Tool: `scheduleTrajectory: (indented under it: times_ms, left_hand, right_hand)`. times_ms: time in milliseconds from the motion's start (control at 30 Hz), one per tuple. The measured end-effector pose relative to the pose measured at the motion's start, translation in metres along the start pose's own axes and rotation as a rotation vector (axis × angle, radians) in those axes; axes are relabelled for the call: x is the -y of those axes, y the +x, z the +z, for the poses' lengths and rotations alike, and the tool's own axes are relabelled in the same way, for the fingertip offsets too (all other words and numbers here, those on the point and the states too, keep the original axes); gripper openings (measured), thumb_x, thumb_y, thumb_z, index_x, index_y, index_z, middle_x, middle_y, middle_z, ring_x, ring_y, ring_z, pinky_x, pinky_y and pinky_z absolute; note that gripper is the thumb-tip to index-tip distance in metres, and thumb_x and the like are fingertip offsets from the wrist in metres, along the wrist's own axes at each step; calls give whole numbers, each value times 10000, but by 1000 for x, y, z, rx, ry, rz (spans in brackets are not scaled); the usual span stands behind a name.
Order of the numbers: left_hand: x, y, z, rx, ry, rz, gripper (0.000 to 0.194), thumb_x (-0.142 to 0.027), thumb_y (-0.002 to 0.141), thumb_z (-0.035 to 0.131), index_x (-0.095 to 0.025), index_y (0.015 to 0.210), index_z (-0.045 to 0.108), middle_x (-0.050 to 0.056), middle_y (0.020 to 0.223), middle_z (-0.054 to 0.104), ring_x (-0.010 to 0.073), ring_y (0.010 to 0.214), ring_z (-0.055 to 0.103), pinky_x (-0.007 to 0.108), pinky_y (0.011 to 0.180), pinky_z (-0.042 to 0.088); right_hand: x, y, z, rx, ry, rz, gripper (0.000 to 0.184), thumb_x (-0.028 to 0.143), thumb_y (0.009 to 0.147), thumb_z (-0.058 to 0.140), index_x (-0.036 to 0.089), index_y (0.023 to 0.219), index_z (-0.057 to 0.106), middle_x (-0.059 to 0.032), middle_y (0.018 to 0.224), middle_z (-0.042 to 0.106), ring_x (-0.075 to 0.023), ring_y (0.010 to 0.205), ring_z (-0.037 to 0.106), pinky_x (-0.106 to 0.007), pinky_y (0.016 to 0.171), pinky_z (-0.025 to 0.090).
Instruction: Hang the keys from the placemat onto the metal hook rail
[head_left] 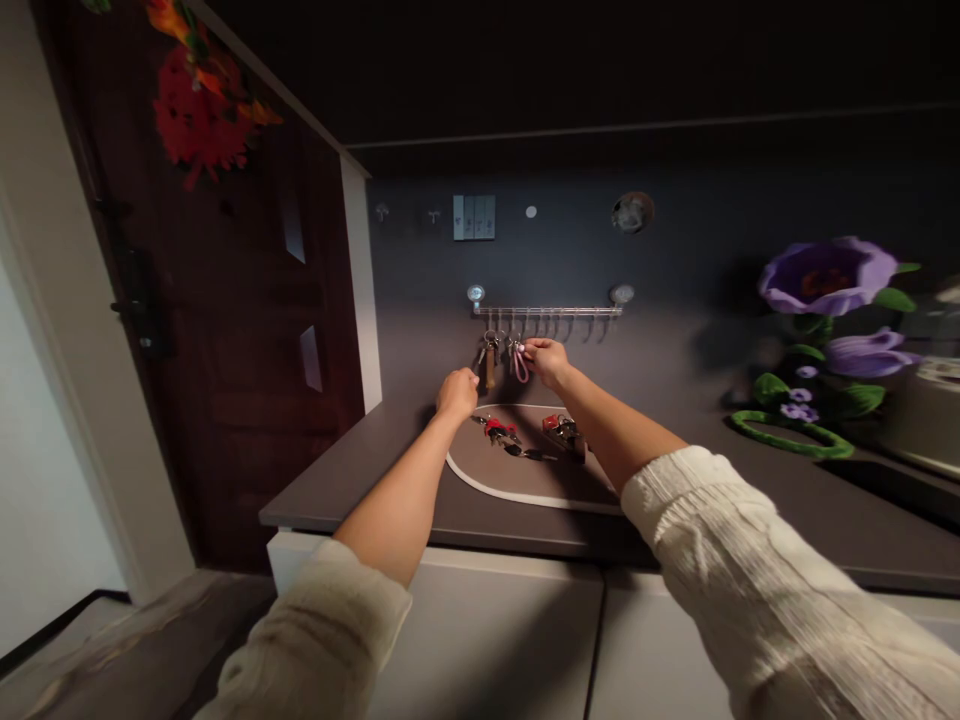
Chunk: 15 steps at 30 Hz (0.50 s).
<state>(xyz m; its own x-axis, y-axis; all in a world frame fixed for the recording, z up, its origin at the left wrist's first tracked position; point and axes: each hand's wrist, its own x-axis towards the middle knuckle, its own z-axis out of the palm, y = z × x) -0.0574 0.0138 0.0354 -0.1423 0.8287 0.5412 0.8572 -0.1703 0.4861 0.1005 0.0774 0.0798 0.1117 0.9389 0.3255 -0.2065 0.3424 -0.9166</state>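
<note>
Your right hand pinched the pink strap; whether your curled left hand gripped anything was unclear. A sideways tug might have unhooked the brown fob.

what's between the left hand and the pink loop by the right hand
In the head view, a brown tag hangs between the left hand and the pink loop.

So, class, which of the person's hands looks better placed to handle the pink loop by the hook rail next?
Probably the right hand: it is right at the pink loop, just below the hook rail. The left hand is lower and farther left, near the hanging brown fob.
</note>
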Motion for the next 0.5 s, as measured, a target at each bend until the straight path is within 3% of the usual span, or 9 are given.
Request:
scheduleTrajectory:
  times_ms: [267,500]
  left_hand:
    - [0,-2,-2,88,-56,84,147,-202,781,521,-177,813,662,54,874,676,147,804,587,243,724,422]
    - [1,-4,-3,168,-48,185,161,-137,750,524,-161,802,675,48,868,677,148,818,586,246,760,425]
  right_hand:
    - [11,-21,-17,-33,-43,30,137,24,659,577,148,697,533,31,558,496,-46,477,463,-193,495,427]
    - [6,-60,-28,109,-29,88,109,35,689,558,142,704,562,-10,628,581,-64,531,526,-190,522,442]
